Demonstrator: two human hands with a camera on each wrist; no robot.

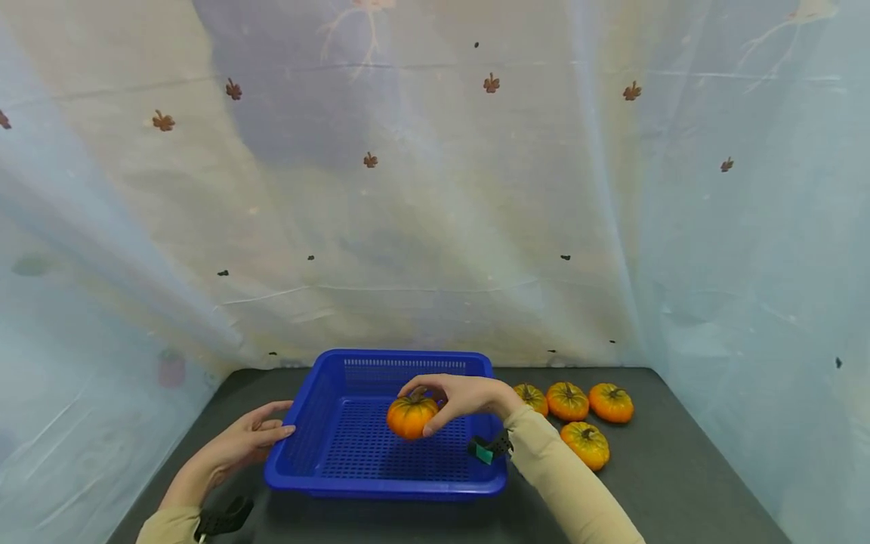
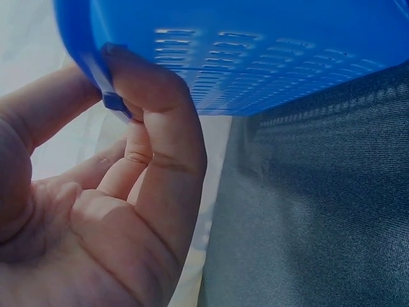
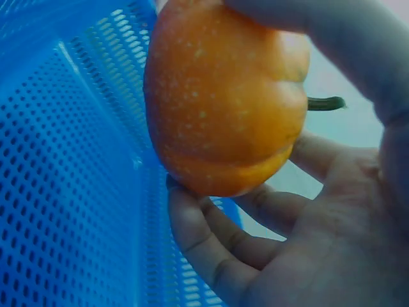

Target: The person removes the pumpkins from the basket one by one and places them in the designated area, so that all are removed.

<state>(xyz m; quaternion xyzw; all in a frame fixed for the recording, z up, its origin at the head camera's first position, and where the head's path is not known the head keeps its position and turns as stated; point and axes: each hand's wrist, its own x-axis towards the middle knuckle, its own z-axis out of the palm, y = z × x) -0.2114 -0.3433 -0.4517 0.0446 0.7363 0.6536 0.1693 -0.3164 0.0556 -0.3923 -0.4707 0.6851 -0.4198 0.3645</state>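
My right hand [image 1: 457,399] grips a small orange pumpkin [image 1: 411,415] over the inside of a blue plastic basket [image 1: 387,487]. In the right wrist view the thumb and fingers curl round the pumpkin [image 3: 223,96], and its green stem points toward the palm. At the basket's left side, my left hand [image 1: 248,440] holds the rim. The left wrist view shows the rim [image 2: 105,83] pinched between thumb and curled fingers [image 2: 169,121]. No other pumpkin shows in the basket, though the right hand and forearm cover part of it.
Right of the basket, several more orange pumpkins [image 1: 568,401] sit on the dark grey tabletop [image 1: 673,468], one nearer [image 1: 586,445] than the others. A pale plastic sheet [image 1: 435,227] with leaf prints hangs behind the table and at both sides.
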